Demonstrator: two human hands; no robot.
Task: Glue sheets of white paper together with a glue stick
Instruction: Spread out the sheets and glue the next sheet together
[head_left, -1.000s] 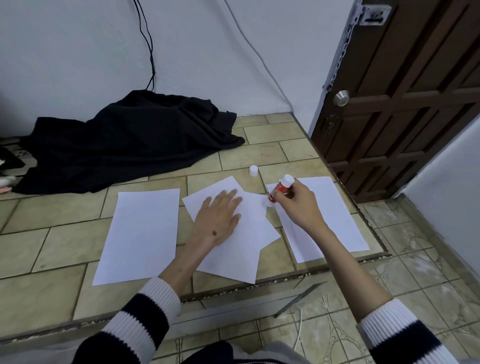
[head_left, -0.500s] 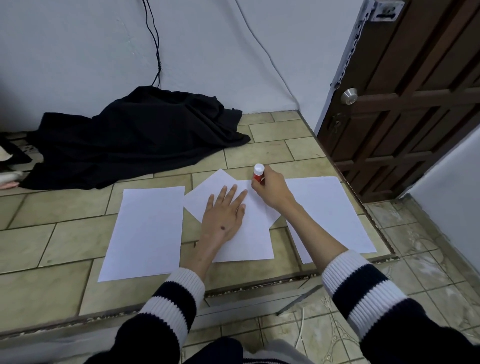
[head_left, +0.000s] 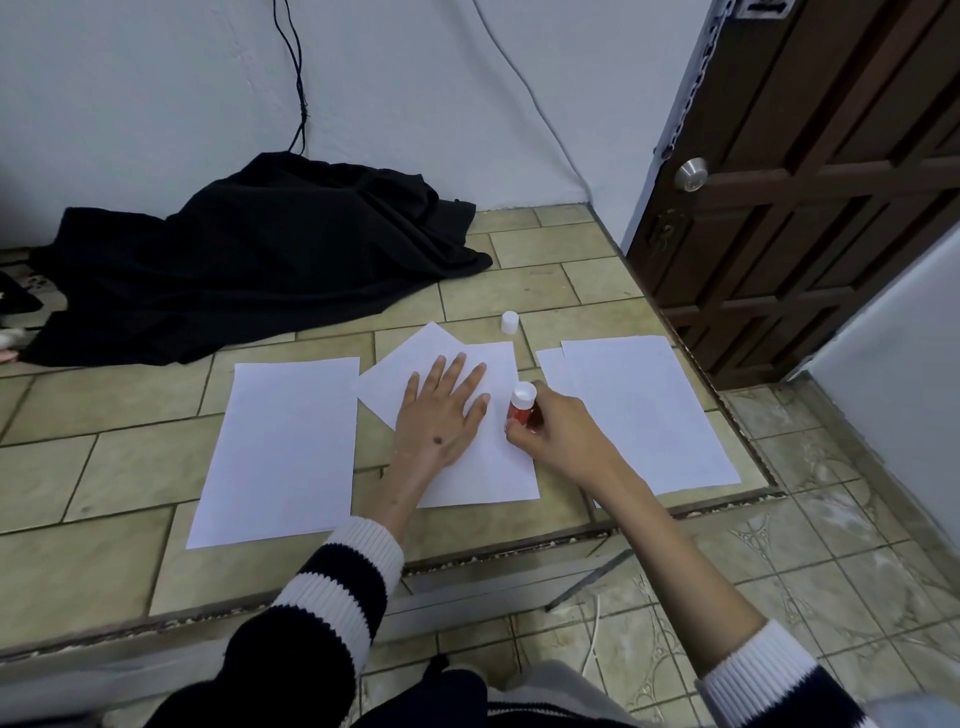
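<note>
My left hand (head_left: 441, 410) lies flat, fingers spread, on the middle white sheet (head_left: 493, 467), which overlaps a tilted sheet (head_left: 410, 364) beneath it. At that sheet's right edge my right hand (head_left: 558, 436) grips a red glue stick (head_left: 521, 408) with a white end, held upright with its tip down on the paper. The stick's white cap (head_left: 509, 321) stands on the tiles just behind the sheets. A separate sheet (head_left: 285, 447) lies to the left, and a small stack of sheets (head_left: 639, 410) to the right.
A black cloth (head_left: 249, 260) is heaped by the wall at the back left, with a cable (head_left: 296, 78) hanging above it. A brown wooden door (head_left: 810, 182) stands at the right. The tiled platform ends in a step edge (head_left: 519, 545) near my body.
My right hand brought the glue stick from the top of the middle sheet down along its right edge. The left hand stayed pressed on the paper. The camera view shifted slightly.
</note>
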